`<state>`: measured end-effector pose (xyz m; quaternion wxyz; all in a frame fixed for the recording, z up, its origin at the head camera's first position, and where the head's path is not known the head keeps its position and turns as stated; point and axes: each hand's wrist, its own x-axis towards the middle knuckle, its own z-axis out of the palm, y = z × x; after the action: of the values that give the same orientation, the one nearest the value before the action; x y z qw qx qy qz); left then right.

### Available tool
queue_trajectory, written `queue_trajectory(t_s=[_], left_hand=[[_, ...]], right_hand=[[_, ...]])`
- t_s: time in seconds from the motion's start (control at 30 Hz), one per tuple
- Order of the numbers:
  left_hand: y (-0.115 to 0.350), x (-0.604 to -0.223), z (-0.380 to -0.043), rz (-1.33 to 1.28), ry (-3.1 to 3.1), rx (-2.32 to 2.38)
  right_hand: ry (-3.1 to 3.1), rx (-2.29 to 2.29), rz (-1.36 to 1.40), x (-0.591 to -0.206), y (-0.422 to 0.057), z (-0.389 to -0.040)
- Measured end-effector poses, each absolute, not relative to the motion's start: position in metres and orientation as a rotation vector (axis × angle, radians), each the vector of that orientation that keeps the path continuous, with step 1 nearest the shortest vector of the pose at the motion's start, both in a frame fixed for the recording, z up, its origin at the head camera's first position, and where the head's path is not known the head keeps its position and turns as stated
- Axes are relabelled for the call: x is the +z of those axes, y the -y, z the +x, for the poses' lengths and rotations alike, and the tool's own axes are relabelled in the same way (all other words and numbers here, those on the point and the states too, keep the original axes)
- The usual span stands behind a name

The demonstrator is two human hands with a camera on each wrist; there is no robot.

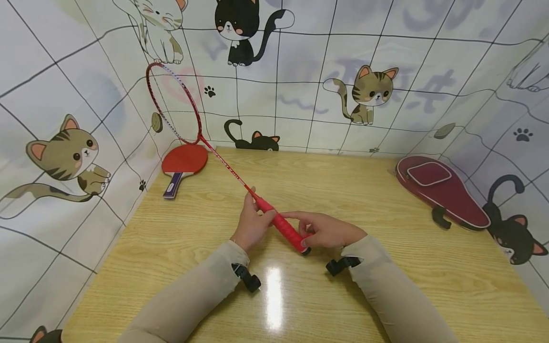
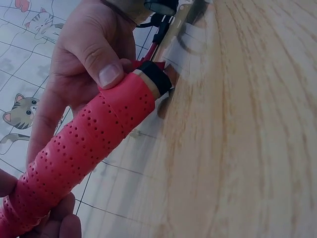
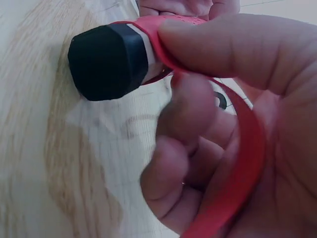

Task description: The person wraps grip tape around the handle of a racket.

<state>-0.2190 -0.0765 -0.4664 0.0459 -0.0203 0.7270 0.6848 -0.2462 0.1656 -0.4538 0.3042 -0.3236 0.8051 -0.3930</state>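
Note:
A red badminton racket (image 1: 227,165) slants up and to the left, its head near the back wall covering. My left hand (image 1: 252,226) holds the upper part of its handle, thumb across the red perforated wrap. At the butt end, my right hand (image 1: 330,229) pinches the red grip tape (image 2: 119,106), with the thumb pressing it against the handle. In the right wrist view a loose strip of tape (image 3: 250,148) curves down through the right palm. The black butt cap (image 3: 101,62) shows, with a pale band of bare handle beside it.
A red table tennis paddle (image 1: 185,159) lies at the back left of the wooden table (image 1: 343,190). A dark red paddle case (image 1: 442,190) lies at the right. Cat-patterned sheeting (image 1: 300,95) encloses the table behind and at both sides.

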Motion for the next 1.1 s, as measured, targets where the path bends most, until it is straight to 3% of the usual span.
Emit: queue_trajectory(t_s=[1.1], left_hand=[[0.0774, -0.4675, -0.2179, -0.069, -2.308, 1.999]], right_hand=[[-2.058, -1.080, -0.817, -0.4510, -0.1659, -0.2449]])
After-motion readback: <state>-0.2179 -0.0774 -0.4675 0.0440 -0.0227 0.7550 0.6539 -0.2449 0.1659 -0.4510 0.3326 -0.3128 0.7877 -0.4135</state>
